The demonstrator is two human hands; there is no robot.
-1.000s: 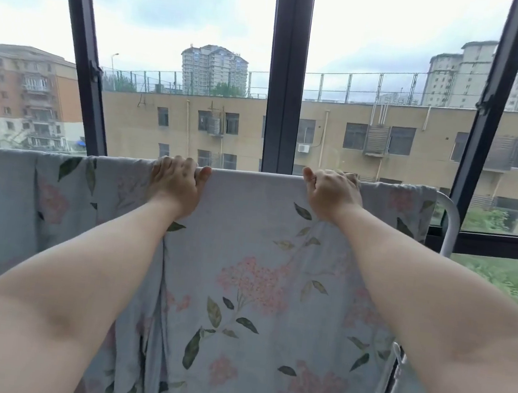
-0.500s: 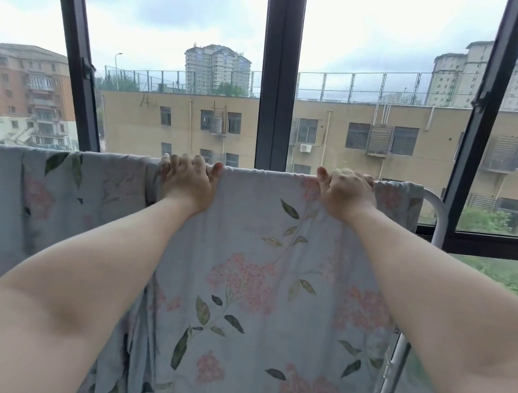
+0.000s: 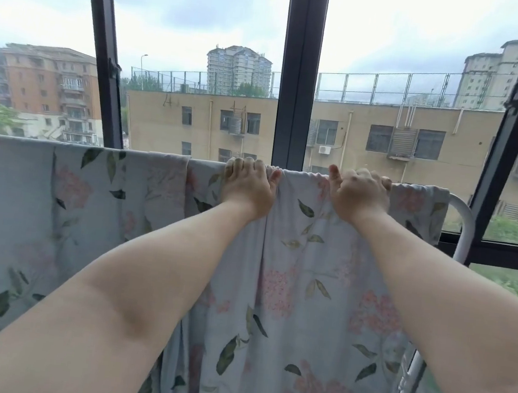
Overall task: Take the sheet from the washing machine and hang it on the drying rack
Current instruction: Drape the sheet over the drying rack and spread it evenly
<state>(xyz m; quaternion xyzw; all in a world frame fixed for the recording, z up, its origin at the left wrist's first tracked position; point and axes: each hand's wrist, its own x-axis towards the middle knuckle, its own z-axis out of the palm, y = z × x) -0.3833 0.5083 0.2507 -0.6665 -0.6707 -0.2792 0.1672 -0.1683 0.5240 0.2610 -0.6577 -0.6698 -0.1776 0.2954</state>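
1. The sheet (image 3: 288,296), pale with pink flowers and green leaves, hangs over the top rail of the drying rack (image 3: 461,219). It runs from far left of the window post (image 3: 299,71) to well right of it, and stops just short of the rack's curved white end.
2. The left hand (image 3: 247,188) sits just left of the post, fingers curled over the sheet's top fold and thumb on the near side. The right hand (image 3: 359,198) sits a little right of the post. It grips the fold the same way, with its thumb sticking up.
3. Risk: the cloth between the hands, below the post, looks gathered. Left that way, it would likely dry slowly and crease.
4. Risk: the far side of the sheet is hidden, so I cannot tell how evenly it hangs. A hard pull toward the person could drag the wet weight to one side and slide the sheet off the rail.
5. Risk: the sheet's edge right of the post lies near the rail's bend. A pull to the right could slip it over the corner.
6. Against a second ago, the left hand is much nearer the post and the hands are closer together.
7. The top edge between them was flat and is now wrinkled, and a doubled fold shows left of the post.
8. The sheet's right edge keeps its place.
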